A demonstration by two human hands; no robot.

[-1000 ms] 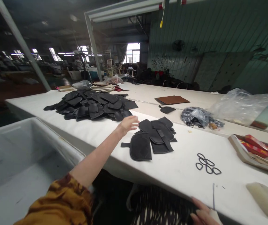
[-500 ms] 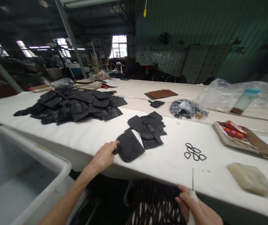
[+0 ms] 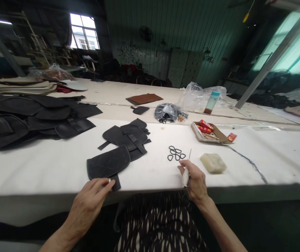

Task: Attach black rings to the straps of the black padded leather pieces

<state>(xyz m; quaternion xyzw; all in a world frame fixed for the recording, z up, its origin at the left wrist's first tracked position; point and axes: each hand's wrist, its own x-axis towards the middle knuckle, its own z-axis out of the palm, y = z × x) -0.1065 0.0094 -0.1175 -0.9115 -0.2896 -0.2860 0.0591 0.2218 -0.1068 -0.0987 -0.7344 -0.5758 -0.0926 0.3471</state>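
My left hand (image 3: 91, 199) is at the table's front edge, its thumb and fingers closed on the short strap of a black leather piece (image 3: 108, 162) with a rounded end. That piece lies flat on the white table, partly over a small stack of similar black leather pieces (image 3: 129, 136). In my right hand (image 3: 197, 182) is an awl (image 3: 186, 176) with a whitish handle, its thin metal tip pointing up and away. Just beyond it lie several black D-shaped rings (image 3: 175, 152). A yellowish block (image 3: 213, 163), perhaps wax, rests to the right.
A large heap of black leather pieces (image 3: 34, 115) fills the left. Farther back are a brown sheet (image 3: 146, 98), a plastic bag of black items (image 3: 165, 111) and a bottle with a blue cap (image 3: 212, 101). A cardboard tray (image 3: 213, 138) with red packets stands right of the rings.
The view has swung right. My left hand has turned the leather piece, so its strap now points toward me. My right hand has risen over the table with the awl, near the rings.
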